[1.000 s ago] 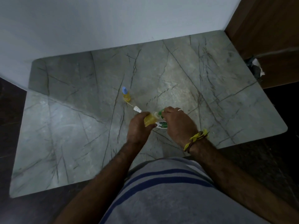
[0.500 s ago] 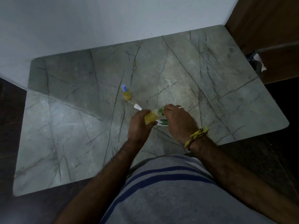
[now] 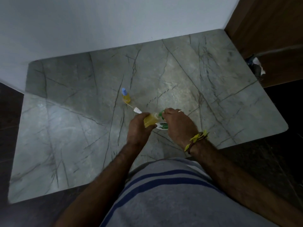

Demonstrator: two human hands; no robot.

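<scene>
The bottle [image 3: 150,122], filled with yellow liquid, is held above the near middle of the desk [image 3: 65,128], tilted so that its neck points right. The left hand [image 3: 139,128] grips its body, fingers curled round it from the left. The right hand [image 3: 177,126] meets it from the other side, fingertips pinched on the green cap [image 3: 161,113] at the neck. Just under the right hand's fingers a white label [image 3: 162,126] with green print shows. It may belong to the same bottle, but the hands hide too much to be sure.

A white nozzle [image 3: 137,110] lies on the desk just beyond the left hand, with a thin tube running from it up and left. At the far end of that tube a small bottle [image 3: 126,96] with a blue cap and yellow contents stands upright, apart from both hands.

The right hand wears a ring [image 3: 180,111], and a yellow thread [image 3: 196,140] is tied round its wrist. The desk is grey marble with dark veins, pushed against a white wall [image 3: 114,22]. A grey shirt [image 3: 172,194] with blue stripes fills the bottom of the view.
</scene>
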